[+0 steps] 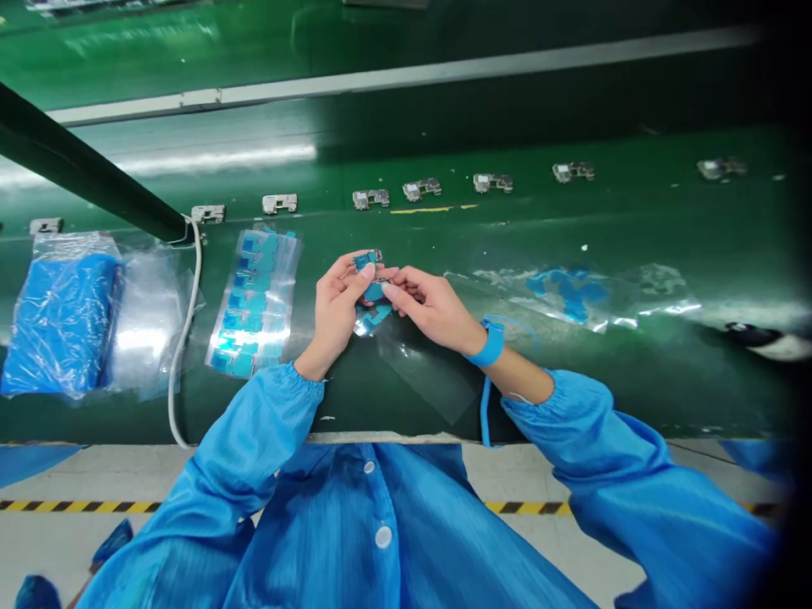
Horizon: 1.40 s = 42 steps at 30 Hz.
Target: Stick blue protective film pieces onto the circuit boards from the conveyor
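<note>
Between both hands, just above the green bench, is a small circuit board point(366, 262) with blue film on its face. My left hand point(339, 296) grips the board, its thumb lying across the front. Close beside it, my right hand point(428, 303) has thumb and fingers closed at the board's lower right edge, over the blue film point(375, 291) there. A blue strap point(488, 342) circles my right wrist. Beneath the hands lies a clear sheet point(431, 376) with a blue film piece point(374, 320) at its upper end. The fingers partly hide the board.
Several similar boards point(421, 189) lie spaced in a row behind the hands. Left are a film sheet with blue cutouts point(254, 296), a white cable point(187, 338), a dark post point(95, 169) and a bagged blue bundle point(63, 321). Clear film with blue scraps point(567, 292) lies right.
</note>
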### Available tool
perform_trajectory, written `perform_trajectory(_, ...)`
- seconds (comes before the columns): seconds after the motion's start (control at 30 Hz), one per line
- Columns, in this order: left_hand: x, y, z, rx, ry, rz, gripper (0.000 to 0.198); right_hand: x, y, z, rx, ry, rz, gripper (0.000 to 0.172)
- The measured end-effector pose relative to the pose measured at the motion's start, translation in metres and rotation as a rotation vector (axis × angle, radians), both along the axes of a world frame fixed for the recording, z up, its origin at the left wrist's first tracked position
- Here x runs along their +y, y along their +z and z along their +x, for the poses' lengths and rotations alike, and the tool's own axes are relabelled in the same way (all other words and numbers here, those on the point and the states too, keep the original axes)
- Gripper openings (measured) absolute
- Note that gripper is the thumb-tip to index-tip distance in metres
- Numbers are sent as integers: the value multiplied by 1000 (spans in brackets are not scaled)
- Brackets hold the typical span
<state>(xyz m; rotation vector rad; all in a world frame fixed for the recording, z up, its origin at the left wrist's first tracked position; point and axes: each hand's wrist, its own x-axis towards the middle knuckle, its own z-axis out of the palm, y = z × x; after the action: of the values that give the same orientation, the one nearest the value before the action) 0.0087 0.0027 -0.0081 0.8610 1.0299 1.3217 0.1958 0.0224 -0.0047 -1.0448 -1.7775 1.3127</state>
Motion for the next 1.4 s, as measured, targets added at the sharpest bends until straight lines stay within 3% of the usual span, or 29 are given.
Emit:
perform_trajectory(0.13,8,5,-7,-39,167,-31,42,56,7,-25,33,154,-44,64)
perform_trajectory(0.23,13,7,-15,-17,295,-50,45,130,11,-46,-9,56,-42,65)
perform_trajectory(0.37,17,4,-23,27,316,-36,40,215,14,-53,-543,-53,234,36)
perform_trajectory(0.47,19,0,-23,17,298,-38,32,244,14,-46,-898,122,295,45)
perform_trajectory(0.53,20,-1,-22,15,284,-45,29,248,14,-41,-951,201,285,45)
perform_trajectory(0.67,21,-1,-20,9,254,-50,26,242,22,-36,-727,176,187,39)
perform_trajectory(0.8,21,-4,-19,10,194,-43,27,215,34,-33,-351,-5,230,35)
perform_trajectory(0.87,20,-7,-15,26,145,-31,36,188,36,-33,-117,-124,192,37)
perform_trajectory(0.93,19,-8,-9,50,91,22,53,152,33,-36,86,-210,41,45)
perform_trajectory(1.03,14,-6,0,49,58,203,57,93,22,-41,256,-160,-217,54)
perform_trajectory(1.13,13,-1,-1,1,98,309,47,51,13,-35,213,-28,-283,53)
perform_trajectory(1.23,17,0,-11,-105,119,208,46,38,9,-12,-66,93,57,49)
perform_trajectory(1.3,22,-1,-19,-144,127,91,43,41,4,6,-301,251,324,48)
perform_trajectory(1.4,27,-4,-25,-114,96,-39,33,50,-9,22,-579,429,512,47)
